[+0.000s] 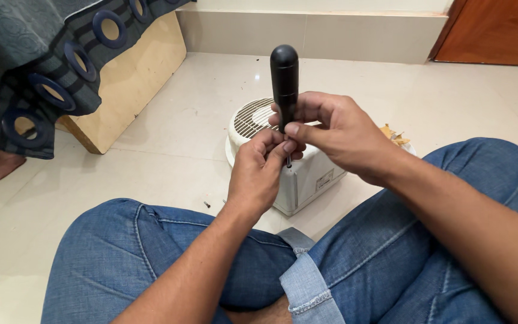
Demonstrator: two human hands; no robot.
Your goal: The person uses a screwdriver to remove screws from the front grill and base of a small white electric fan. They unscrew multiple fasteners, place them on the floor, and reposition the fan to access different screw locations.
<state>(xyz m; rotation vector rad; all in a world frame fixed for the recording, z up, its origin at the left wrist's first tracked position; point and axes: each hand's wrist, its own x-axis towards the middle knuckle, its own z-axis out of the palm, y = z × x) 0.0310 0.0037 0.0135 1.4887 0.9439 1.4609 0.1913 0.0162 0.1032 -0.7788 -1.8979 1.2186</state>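
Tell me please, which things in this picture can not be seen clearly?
Head view:
- Screwdriver tip: hidden behind the left hand fingers.
- Anything pinched at that tip: too small to tell.
- White fan housing: its front is covered by both hands; the right hand grips the handle.
- Small dark speck on the floor: too small to identify.
- Curtain: cut off by the top edge.

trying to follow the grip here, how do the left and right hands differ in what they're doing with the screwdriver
The right hand wraps its fingers around the screwdriver at the lower part of its black handle, holding it upright; the left hand pinches lower down, at the thin metal shaft near the tip. The right hand sits higher and reaches in from the right; the left sits lower, coming up from below. Both are over the white fan housing, fingertips meeting at the tool.
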